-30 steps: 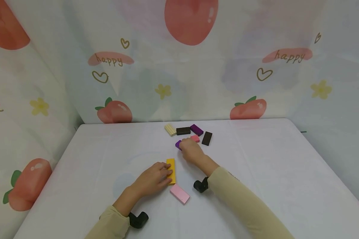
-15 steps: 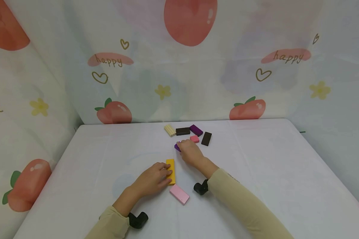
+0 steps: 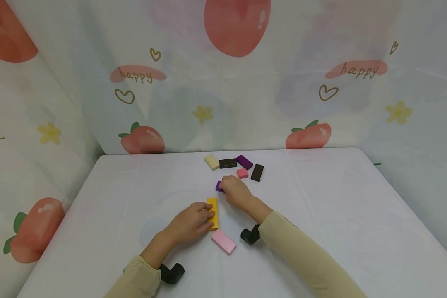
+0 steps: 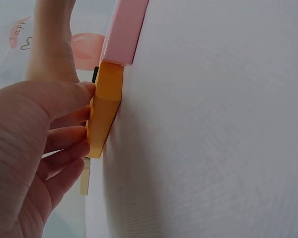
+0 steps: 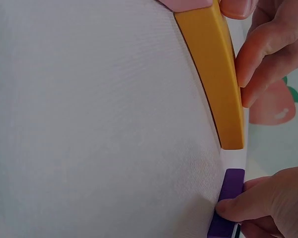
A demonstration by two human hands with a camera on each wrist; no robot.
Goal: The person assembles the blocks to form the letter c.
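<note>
Near the far edge of the white cloth-covered bench [image 3: 357, 215] lie a cream ribbed block [image 3: 211, 162], a black rectangular block [image 3: 228, 163], a dark purple rectangular block [image 3: 244, 162], a small coral-pink block [image 3: 242, 173] and a second black block [image 3: 257, 172].

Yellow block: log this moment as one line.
left grip: resting on yellow block | right grip: pinching purple block | both blocks: apart | light pink block: at yellow's near end

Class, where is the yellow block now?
In the head view, the yellow block lies below centre, slightly left, touched by the left hand, with the light pink block at its near end.
</note>
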